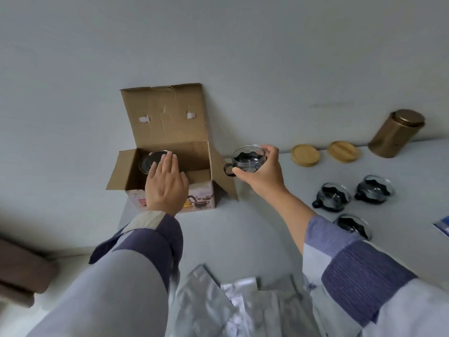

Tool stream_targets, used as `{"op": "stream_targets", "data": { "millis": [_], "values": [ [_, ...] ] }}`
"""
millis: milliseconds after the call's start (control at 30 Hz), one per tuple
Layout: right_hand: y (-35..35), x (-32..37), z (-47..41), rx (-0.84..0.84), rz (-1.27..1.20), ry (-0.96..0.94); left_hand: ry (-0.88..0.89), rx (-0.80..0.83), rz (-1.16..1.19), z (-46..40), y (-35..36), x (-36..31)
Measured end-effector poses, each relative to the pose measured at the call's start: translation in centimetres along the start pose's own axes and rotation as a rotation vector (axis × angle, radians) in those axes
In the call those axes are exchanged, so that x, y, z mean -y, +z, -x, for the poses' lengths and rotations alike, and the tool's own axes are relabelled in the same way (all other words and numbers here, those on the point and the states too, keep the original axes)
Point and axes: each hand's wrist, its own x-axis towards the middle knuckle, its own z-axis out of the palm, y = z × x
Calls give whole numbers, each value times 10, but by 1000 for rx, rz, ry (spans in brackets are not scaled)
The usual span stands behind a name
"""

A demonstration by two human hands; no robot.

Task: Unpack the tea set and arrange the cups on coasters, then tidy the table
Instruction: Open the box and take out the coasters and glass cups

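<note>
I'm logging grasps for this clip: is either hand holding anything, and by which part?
The right hand pinches a clear glass cup with black holder by its rim. The left hand holds nothing.

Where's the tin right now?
Head view, far right: the tin stands at the table's back edge by the wall, just right of the two coasters.

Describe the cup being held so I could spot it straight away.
Start at the open cardboard box by the wall. Just to its right, the right hand grips a glass cup with a black holder and handle. Three matching cups sit on the table; this one alone is lifted.
</note>
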Motion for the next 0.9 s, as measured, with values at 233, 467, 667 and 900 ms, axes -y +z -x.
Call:
{"op": "stream_targets", "data": {
  "millis": [233,467,667,900],
  "values": [
    [-96,-47,24,-69,18,70,223,-29,82,29,10,-126],
    [-196,-106,41,-161,72,182,281,330,165,77,61,-230],
    [-250,-154,51,-238,124,235,263,542,154,98,90,-272],
    [-271,-203,63,-262,134,298,232,511,99,102,104,-278]
  ]
}}
